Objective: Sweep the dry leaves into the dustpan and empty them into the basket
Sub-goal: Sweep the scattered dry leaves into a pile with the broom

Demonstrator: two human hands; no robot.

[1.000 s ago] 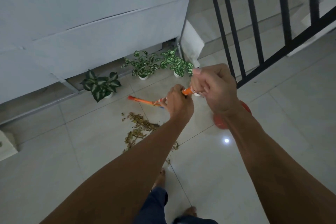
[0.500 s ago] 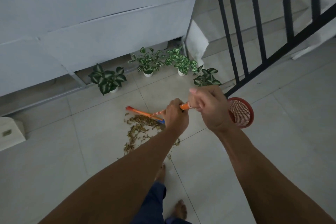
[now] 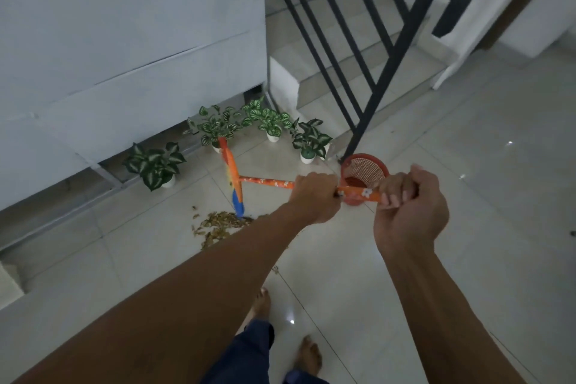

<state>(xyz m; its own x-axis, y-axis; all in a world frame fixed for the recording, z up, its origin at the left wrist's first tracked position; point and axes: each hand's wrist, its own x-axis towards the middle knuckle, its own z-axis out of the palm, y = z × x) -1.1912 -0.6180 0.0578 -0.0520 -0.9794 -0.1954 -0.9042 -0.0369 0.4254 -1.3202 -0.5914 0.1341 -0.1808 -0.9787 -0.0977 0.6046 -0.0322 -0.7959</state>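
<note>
Left grip (image 3: 314,193) and right grip (image 3: 408,206) curled round broom handle (image 3: 266,181); brush head (image 3: 232,176) swung round since before, lower tip at leaves (image 3: 221,224); handle crosswise, head end leftward.

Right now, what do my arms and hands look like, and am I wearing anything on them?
Both arms are bare as far as the picture shows: no sleeve covers the left forearm or the right forearm. The left grip and the right grip are ungloved, with no ring, watch or bracelet in view.
</note>
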